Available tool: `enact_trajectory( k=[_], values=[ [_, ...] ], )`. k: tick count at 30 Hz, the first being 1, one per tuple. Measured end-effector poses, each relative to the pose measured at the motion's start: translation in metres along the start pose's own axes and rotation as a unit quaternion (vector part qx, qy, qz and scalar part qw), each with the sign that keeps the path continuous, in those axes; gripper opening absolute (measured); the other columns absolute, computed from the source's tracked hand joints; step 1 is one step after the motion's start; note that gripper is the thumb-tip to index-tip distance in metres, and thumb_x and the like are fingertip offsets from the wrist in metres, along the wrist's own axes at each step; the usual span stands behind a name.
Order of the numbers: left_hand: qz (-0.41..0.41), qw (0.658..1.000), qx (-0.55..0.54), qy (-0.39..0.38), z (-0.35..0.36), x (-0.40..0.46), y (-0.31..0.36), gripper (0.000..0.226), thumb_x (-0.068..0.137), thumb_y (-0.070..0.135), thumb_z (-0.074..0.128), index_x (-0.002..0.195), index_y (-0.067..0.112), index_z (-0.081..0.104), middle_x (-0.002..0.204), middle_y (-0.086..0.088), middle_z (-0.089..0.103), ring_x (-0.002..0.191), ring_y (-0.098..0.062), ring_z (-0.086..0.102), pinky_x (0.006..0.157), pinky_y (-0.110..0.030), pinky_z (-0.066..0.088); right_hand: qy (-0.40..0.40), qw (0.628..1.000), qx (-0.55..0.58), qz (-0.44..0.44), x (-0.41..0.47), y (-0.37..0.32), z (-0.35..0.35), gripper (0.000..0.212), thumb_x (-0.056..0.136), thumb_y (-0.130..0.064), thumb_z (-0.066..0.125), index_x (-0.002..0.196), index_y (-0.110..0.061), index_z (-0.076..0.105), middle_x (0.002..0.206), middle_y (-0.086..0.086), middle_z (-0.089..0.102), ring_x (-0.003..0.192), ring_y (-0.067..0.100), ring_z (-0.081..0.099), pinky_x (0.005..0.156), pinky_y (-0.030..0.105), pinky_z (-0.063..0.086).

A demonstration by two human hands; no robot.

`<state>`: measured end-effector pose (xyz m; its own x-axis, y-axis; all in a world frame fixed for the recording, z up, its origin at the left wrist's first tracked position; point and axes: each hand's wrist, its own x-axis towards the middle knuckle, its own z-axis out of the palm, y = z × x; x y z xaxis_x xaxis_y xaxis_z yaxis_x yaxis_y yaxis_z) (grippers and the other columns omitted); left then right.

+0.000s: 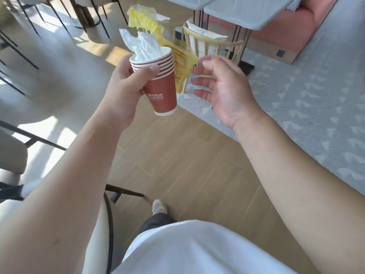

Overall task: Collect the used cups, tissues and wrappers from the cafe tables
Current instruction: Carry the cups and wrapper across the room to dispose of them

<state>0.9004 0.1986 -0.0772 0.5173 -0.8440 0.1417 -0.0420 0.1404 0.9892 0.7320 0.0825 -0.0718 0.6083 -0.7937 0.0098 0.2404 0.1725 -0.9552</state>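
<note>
My left hand (pixel 126 89) grips a stack of several nested red paper cups (pixel 162 91) with white lettering, tilted slightly. Crumpled white tissues (pixel 145 46) stick out of the top cup. Yellow and clear wrappers (pixel 156 28) rise behind the tissues and hang down the cups' right side. To the right of the cups my right hand (pixel 223 89) hovers open, palm facing them, fingers spread and just short of the hanging wrapper.
I stand on a wooden floor (pixel 177 155). A grey patterned rug (pixel 306 99) lies to the right. A wooden chair (pixel 213 44) with a white napkin on it stands under a white table (pixel 246 12) ahead. Black-legged chairs (pixel 23 56) line the left.
</note>
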Motion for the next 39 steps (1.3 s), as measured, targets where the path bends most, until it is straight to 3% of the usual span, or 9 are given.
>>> enact_trajectory(
  k=[4, 12, 21, 28, 32, 36, 39],
  values=[
    [-0.012, 1.0, 0.002, 0.007, -0.03, 0.059, -0.028, 0.063, 0.08, 0.029, 0.071, 0.136, 0.005, 0.053, 0.106, 0.007, 0.072, 0.099, -0.011, 0.069, 0.076, -0.024, 0.053, -0.013, 1.0, 0.003, 0.019, 0.07, 0.022, 0.015, 0.011, 0.088, -0.017, 0.056, 0.094, -0.014, 0.064, 0.091, 0.007, 0.065, 0.079, 0.019, 0.063, 0.065, 0.029, 0.05],
    [-0.025, 1.0, -0.019, 0.004, -0.112, 0.217, -0.061, 0.053, 0.086, 0.017, 0.064, 0.136, 0.001, 0.052, 0.105, 0.004, 0.072, 0.099, -0.012, 0.069, 0.076, -0.023, 0.053, 0.003, 0.999, -0.01, 0.043, 0.24, 0.052, 0.072, 0.014, 0.087, -0.017, 0.056, 0.097, -0.013, 0.065, 0.09, 0.006, 0.067, 0.078, 0.019, 0.065, 0.065, 0.03, 0.05],
    [-0.037, 0.999, -0.015, 0.005, -0.188, 0.358, -0.065, 0.071, 0.078, 0.026, 0.072, 0.139, -0.004, 0.049, 0.117, -0.01, 0.066, 0.107, -0.022, 0.065, 0.09, -0.036, 0.05, -0.01, 1.0, -0.011, 0.017, 0.388, 0.061, 0.128, 0.014, 0.083, -0.021, 0.057, 0.09, -0.018, 0.067, 0.09, 0.004, 0.069, 0.081, 0.017, 0.065, 0.068, 0.03, 0.05],
    [-0.06, 0.998, -0.012, 0.027, -0.21, 0.448, -0.09, 0.083, 0.069, 0.036, 0.075, 0.138, -0.002, 0.049, 0.119, -0.012, 0.067, 0.11, -0.025, 0.065, 0.092, -0.038, 0.052, -0.019, 0.999, -0.025, 0.015, 0.487, 0.079, 0.136, 0.014, 0.084, -0.022, 0.056, 0.093, -0.017, 0.066, 0.093, 0.003, 0.068, 0.087, 0.018, 0.064, 0.071, 0.031, 0.051],
    [-0.083, 0.995, -0.004, 0.049, -0.218, 0.509, -0.113, 0.077, 0.071, 0.029, 0.076, 0.138, -0.002, 0.051, 0.117, -0.01, 0.068, 0.109, -0.023, 0.066, 0.092, -0.036, 0.052, -0.038, 0.999, -0.017, 0.025, 0.559, 0.096, 0.129, 0.014, 0.085, -0.021, 0.055, 0.093, -0.018, 0.066, 0.093, 0.002, 0.069, 0.088, 0.018, 0.065, 0.073, 0.031, 0.051],
    [-0.088, 0.994, 0.01, 0.069, -0.216, 0.581, -0.126, 0.08, 0.066, 0.035, 0.076, 0.135, 0.002, 0.054, 0.113, -0.005, 0.071, 0.105, -0.02, 0.068, 0.088, -0.031, 0.052, -0.056, 0.998, -0.002, 0.036, 0.642, 0.102, 0.118, 0.015, 0.085, -0.022, 0.055, 0.093, -0.018, 0.067, 0.093, 0.002, 0.07, 0.09, 0.02, 0.065, 0.073, 0.032, 0.051],
    [-0.1, 0.991, 0.017, 0.085, -0.212, 0.639, -0.127, 0.083, 0.063, 0.037, 0.077, 0.135, 0.003, 0.054, 0.116, -0.008, 0.07, 0.107, -0.023, 0.067, 0.093, -0.036, 0.052, -0.076, 0.996, -0.002, 0.043, 0.701, 0.1, 0.109, 0.014, 0.085, -0.022, 0.056, 0.092, -0.019, 0.067, 0.095, 0.002, 0.07, 0.091, 0.02, 0.065, 0.075, 0.034, 0.051]
  ],
)
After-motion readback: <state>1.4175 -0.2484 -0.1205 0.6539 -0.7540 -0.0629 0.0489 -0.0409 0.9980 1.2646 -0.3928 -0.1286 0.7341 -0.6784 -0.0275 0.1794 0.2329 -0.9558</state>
